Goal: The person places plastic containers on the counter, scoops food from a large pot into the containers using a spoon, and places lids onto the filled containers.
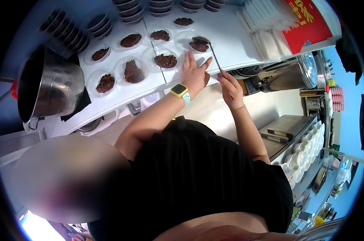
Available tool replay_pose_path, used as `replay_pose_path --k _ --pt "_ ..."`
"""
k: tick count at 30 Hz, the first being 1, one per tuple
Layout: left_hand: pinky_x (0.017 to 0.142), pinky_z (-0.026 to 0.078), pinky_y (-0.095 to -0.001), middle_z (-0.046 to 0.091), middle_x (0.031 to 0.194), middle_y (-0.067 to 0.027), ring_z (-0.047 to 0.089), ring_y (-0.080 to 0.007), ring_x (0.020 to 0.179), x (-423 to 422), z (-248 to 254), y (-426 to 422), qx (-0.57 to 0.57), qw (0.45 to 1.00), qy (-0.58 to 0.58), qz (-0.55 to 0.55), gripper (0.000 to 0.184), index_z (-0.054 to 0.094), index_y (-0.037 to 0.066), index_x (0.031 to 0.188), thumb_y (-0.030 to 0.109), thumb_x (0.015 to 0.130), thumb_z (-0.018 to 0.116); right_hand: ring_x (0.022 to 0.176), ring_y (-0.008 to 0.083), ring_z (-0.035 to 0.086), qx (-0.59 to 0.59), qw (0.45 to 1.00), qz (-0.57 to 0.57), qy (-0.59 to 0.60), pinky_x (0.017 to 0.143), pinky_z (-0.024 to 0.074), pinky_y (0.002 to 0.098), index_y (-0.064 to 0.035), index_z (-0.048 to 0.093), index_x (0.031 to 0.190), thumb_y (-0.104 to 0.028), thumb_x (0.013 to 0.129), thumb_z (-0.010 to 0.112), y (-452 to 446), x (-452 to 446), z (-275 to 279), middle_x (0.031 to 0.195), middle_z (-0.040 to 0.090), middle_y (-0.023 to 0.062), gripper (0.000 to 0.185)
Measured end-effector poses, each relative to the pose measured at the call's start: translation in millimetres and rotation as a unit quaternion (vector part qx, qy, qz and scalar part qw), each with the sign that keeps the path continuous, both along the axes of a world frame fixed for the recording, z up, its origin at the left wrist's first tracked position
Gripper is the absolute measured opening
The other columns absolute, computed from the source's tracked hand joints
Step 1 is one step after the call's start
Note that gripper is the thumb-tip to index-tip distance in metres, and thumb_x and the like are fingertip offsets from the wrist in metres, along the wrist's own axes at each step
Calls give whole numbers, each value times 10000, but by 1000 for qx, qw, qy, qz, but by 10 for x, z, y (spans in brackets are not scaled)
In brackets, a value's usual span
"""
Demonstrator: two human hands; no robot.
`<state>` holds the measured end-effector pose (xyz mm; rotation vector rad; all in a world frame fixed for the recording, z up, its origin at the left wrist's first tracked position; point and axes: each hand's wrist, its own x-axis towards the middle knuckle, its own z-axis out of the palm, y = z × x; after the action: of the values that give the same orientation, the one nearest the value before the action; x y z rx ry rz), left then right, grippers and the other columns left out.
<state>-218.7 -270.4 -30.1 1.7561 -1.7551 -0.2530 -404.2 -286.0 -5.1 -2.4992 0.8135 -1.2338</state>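
Observation:
My right hand (232, 90) is closed round the thin handle of a long dark spoon (215, 58). The spoon's head rests on dark red-brown chunky food (199, 46) in a clear bowl at the right end of the group. Just below this bowl, my left hand (195, 76) has its fingers spread, the fingertips close to the rim; whether they touch it is unclear. A yellow-cased watch (179, 90) is on the left wrist. Several other clear bowls with similar food, among them one nearby (165, 61), stand on the white counter (230, 40).
A large metal pot (55, 86) stands at the counter's left end. Stacked dark-filled bowls (127, 10) line the back. White packs (266, 44) and a red sign (310, 20) are at the right. Below are a lidded metal container (284, 76) and rows of white cups (304, 156).

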Motion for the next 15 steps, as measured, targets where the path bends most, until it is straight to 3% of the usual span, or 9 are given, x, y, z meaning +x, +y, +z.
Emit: replay_pose_path --k 2,4,8,15 --pt "1114 292 -539 196 1508 -414 207 -551 1410 2 -9 -3 -3 1000 -2 -1 597 518 310 1424 227 841 621 972 298 695 -1 1000 -3 13 834 557 315 -18 687 1025 88 846 651 -41 44 18 1133 668 197 211" --pt "1112 298 -539 197 1512 -407 210 -549 1410 27 -20 -24 -4 1000 -3 2 595 522 311 1420 228 840 623 976 306 693 3 996 14 -83 840 553 321 -29 687 1035 87 852 648 -55 100 27 1135 667 198 220" --pt "1108 309 -535 223 1512 -392 231 -540 1404 8 -65 -7 -28 1000 -5 -6 591 533 298 1411 225 832 625 990 304 688 20 1000 -6 8 842 549 324 -34 685 1041 81 868 635 -41 87 124 1140 667 196 214" --pt "1103 315 -538 302 1480 -382 265 -526 1393 22 -83 -28 -47 999 -9 1 584 547 274 1399 223 823 625 1000 319 689 8 1000 -22 -16 854 555 341 -28 686 1033 82 864 622 -87 45 -58 1136 668 202 211"
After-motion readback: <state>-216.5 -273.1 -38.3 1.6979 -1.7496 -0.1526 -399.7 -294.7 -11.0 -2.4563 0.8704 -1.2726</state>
